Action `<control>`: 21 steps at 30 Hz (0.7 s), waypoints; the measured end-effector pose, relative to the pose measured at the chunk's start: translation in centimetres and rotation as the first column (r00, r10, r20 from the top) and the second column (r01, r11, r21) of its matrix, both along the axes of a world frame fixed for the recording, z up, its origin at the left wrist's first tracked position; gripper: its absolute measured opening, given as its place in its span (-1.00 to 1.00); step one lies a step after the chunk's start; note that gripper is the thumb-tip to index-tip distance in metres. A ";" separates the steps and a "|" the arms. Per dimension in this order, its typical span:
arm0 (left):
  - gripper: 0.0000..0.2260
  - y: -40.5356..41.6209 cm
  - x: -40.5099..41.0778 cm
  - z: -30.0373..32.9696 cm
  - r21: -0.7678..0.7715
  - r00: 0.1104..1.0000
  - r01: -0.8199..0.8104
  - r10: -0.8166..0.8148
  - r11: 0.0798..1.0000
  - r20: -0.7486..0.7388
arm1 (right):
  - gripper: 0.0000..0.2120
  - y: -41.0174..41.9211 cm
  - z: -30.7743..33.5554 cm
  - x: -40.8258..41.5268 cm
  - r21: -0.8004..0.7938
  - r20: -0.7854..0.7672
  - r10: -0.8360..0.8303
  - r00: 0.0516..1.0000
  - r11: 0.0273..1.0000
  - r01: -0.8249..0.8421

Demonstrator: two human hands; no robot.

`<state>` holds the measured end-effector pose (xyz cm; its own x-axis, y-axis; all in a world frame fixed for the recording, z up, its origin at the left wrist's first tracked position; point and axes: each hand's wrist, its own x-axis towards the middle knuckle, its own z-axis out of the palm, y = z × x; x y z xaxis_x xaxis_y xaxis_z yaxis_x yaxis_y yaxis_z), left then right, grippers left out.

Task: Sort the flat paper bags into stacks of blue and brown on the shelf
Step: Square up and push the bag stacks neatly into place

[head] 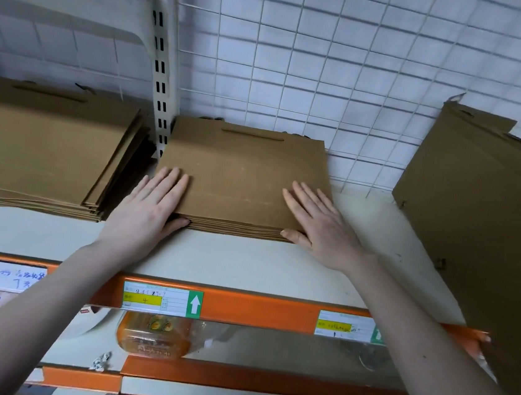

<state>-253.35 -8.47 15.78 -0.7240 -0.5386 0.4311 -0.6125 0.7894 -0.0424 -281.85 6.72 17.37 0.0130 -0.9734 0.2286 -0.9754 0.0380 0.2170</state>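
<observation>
Brown bag stack (243, 176) mid-frame | left hand (151, 204), right hand (318, 223) flat, squaring it | next: find blue bags, none visible

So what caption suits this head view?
Both hands, left and right, press flat on a brown bag stack on the shelf.

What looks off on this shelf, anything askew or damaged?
The brown bags at far right stand leaning against the wire grid, top edge ragged, unlike the flat stacks. The left stack is fanned out at its right edge. The middle stack looks square.
</observation>
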 end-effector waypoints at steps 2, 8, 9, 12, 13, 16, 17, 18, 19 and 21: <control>-0.37 -0.1 0.0 0.1 -0.013 0.999 -0.006 0.007 1.000 0.031 | -0.16 -0.1 0.1 -0.2 0.016 -0.041 0.002 0.999 1.000 -0.001; -0.32 -0.2 -0.3 0.5 0.005 0.994 -0.043 0.042 0.999 0.099 | -0.19 -0.9 0.4 -0.7 0.052 -0.122 0.005 0.992 0.999 0.001; -0.32 -0.2 -0.4 0.6 0.002 0.993 -0.047 0.046 0.999 0.104 | -0.19 -0.9 0.5 -0.8 0.056 -0.123 0.004 0.992 0.998 0.003; -0.30 -0.1 -0.5 0.8 0.003 0.993 -0.059 0.058 0.998 0.105 | -0.17 -0.9 0.7 -0.7 0.050 -0.128 -0.007 0.992 0.999 0.013; -0.27 -0.1 -0.5 0.9 0.010 0.993 -0.062 0.061 0.998 0.099 | -0.16 -0.8 0.8 -0.5 0.038 -0.129 -0.015 0.991 0.999 0.020; -0.17 0.1 -0.8 1.0 0.036 0.994 -0.083 0.080 0.996 0.071 | -0.15 -0.4 1.2 0.1 0.013 -0.120 -0.032 0.992 0.999 0.034; -0.13 0.2 -0.9 1.0 0.039 0.994 -0.087 0.084 0.995 0.065 | -0.15 -0.2 1.3 0.4 0.004 -0.115 -0.031 0.993 0.999 0.032; -0.10 0.3 -1.0 1.0 0.037 0.994 -0.089 0.086 0.995 0.064 | -0.16 -0.1 1.3 0.7 -0.007 -0.109 -0.028 0.994 1.000 0.028; -0.07 0.5 -1.1 0.9 0.037 0.994 -0.087 0.084 0.996 0.062 | -0.17 0.0 1.3 1.0 -0.017 -0.103 -0.026 0.994 1.000 0.025; -0.04 0.7 -1.3 0.9 0.045 0.996 -0.075 0.073 0.996 0.052 | -0.19 0.2 1.4 1.4 -0.035 -0.091 -0.027 0.995 0.999 0.024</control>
<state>-254.61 -7.78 16.71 -0.7012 -0.6102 0.3687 -0.6675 0.7436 -0.0387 -280.42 6.92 18.82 0.0104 -0.9655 0.2602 -0.9501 0.0716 0.3035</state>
